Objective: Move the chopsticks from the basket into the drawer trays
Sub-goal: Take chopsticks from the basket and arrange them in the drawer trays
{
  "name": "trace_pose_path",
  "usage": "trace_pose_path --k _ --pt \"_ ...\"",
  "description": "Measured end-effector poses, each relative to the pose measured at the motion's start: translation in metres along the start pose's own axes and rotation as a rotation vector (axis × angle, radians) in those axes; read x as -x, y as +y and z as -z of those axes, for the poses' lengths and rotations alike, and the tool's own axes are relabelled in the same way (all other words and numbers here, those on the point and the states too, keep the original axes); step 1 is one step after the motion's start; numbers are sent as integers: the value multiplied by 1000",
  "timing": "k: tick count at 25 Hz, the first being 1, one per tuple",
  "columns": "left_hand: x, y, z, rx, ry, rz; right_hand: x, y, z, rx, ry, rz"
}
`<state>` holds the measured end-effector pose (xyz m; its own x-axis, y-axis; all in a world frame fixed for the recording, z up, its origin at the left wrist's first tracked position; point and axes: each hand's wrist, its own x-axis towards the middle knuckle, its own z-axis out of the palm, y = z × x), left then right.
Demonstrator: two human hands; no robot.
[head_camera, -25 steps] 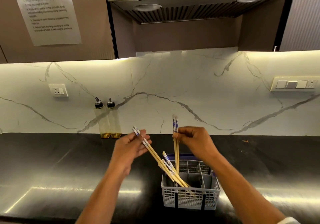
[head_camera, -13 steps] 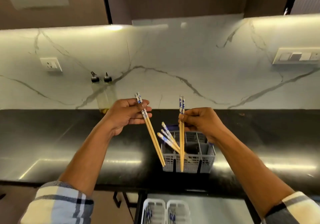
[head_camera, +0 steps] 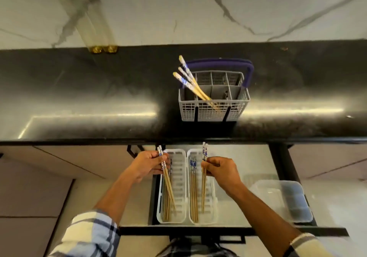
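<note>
A grey cutlery basket (head_camera: 214, 109) with a blue handle stands on the black counter, with several chopsticks (head_camera: 190, 84) leaning out of it to the left. Below, the drawer is open with two white trays side by side. My left hand (head_camera: 149, 165) grips a pair of chopsticks (head_camera: 168, 185) slanting down into the left tray (head_camera: 179, 187), which holds other chopsticks. My right hand (head_camera: 220, 168) grips another pair (head_camera: 203, 189) held over the right tray (head_camera: 211, 197), beside chopsticks (head_camera: 193, 193) lying there.
A clear plastic lidded container (head_camera: 286, 199) sits in the drawer at the right. Two tall oil bottles (head_camera: 95, 28) stand against the marble wall at the back left. The drawer's black front rail (head_camera: 198, 231) runs close to my body.
Both hands have come down from above the counter basket to the open drawer, each carrying its pair of chopsticks. The view has tilted downward.
</note>
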<state>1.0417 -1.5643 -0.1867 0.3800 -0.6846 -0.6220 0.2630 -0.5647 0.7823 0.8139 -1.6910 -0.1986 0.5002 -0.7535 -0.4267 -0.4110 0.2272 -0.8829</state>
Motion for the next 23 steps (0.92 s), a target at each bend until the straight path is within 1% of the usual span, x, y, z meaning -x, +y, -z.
trace_pose_path --k 3,6,9,15,20,23 --pt "-13 -20 -3 -15 -3 51 -7 25 -10 40 29 -82" --pt "-24 -29 -5 -62 3 38 -14 40 -21 144 75 -105" --pt "-34 -33 -6 -94 -19 46 -20 43 -28 248 86 -127" --pt "-48 -40 -6 -162 -66 70 -26 53 -48 339 139 -136" --pt "-60 -44 -11 -219 -121 102 -34 53 -56 361 174 -144" --pt "-67 -47 -18 -235 -120 116 -39 55 -58 395 192 -167"
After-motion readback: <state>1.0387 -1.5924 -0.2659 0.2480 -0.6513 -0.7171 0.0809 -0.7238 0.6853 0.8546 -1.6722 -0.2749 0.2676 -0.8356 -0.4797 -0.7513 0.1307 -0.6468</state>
